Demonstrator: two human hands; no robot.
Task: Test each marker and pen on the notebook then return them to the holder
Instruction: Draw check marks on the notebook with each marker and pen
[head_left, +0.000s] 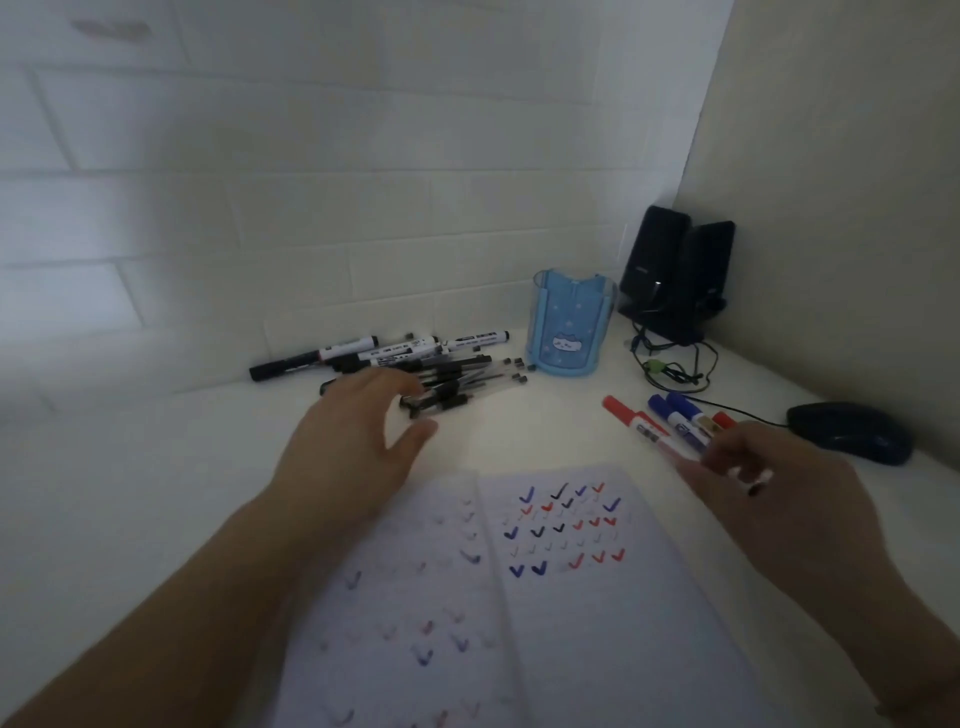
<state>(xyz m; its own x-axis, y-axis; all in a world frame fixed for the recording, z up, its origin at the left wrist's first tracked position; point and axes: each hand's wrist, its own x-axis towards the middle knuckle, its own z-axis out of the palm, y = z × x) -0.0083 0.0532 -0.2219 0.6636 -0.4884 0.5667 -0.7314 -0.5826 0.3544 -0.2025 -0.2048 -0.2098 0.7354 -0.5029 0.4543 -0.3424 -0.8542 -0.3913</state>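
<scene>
Notebook (545, 597) lies open nearest you, ticked. Your right hand (779, 483) pinches a bundle of markers (670, 423); one may slip loose. Your left hand (358, 441), fingers spread, reaches the pens (447, 379) and may scatter them. Holder (569, 327) stands beyond.

Black speakers (675, 270), tangled cable (670, 366), dark mouse (852, 432)

Head cam, fwd-down, close over desk (156, 493)
</scene>
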